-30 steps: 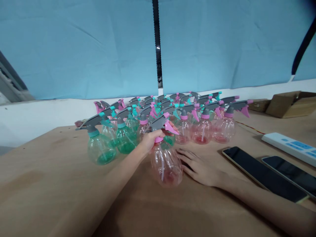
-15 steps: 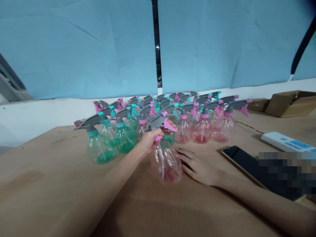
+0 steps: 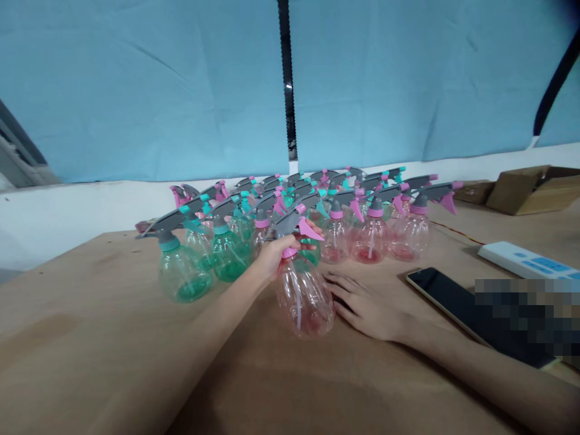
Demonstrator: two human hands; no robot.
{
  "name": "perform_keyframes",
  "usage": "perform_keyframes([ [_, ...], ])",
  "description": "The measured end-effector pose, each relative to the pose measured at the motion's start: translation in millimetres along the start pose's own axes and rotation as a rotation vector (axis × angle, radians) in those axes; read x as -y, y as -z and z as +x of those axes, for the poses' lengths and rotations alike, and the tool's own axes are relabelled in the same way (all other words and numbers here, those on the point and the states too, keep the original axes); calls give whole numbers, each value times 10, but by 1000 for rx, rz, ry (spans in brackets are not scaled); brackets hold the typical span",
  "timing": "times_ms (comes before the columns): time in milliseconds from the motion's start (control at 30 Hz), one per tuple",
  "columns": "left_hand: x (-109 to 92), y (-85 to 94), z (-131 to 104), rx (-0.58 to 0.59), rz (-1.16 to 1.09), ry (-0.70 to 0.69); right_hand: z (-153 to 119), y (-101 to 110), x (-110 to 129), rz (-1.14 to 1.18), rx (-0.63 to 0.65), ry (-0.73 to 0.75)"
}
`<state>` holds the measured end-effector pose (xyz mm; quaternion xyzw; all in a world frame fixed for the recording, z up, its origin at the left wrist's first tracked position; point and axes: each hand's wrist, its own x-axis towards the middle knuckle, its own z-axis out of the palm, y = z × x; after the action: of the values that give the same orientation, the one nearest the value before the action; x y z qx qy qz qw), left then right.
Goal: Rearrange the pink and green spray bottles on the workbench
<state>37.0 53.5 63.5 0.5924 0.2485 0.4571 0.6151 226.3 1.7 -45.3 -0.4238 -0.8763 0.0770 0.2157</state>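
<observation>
My left hand (image 3: pixel 277 255) is wrapped round the neck of a pink see-through spray bottle (image 3: pixel 306 299) with a grey head and a pink trigger. The bottle leans a little, its nozzle turned to the right. Beside its body, my right hand (image 3: pixel 362 305) lies palm down on the wooden table (image 3: pixel 113 356), fingers stretched out. Those fingertips are close to the bottle; whether they touch it I cannot tell. Just behind stand several more spray bottles, among them a green one (image 3: pixel 230 257) and a pink one (image 3: pixel 369 241).
A dark phone (image 3: pixel 466 311) lies to the right of my right hand, near a white power strip (image 3: pixel 525 260). An open cardboard box (image 3: pixel 521 193) sits at the back right. Blue cloth (image 3: pixel 181 90) covers the wall behind. A blurred patch hides part of the right edge.
</observation>
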Motion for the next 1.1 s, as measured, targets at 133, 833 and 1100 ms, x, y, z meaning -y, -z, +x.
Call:
perform_keyframes([
  [133, -36, -43, -18, 16, 106, -1, -37, 86, 96, 185, -142, -62],
  [833, 828, -291, -425, -31, 889, -331, 42, 160, 7, 148, -448, -199],
  [1100, 835, -281, -401, 32, 964, -269, 51, 136, -10, -117, -427, -320],
])
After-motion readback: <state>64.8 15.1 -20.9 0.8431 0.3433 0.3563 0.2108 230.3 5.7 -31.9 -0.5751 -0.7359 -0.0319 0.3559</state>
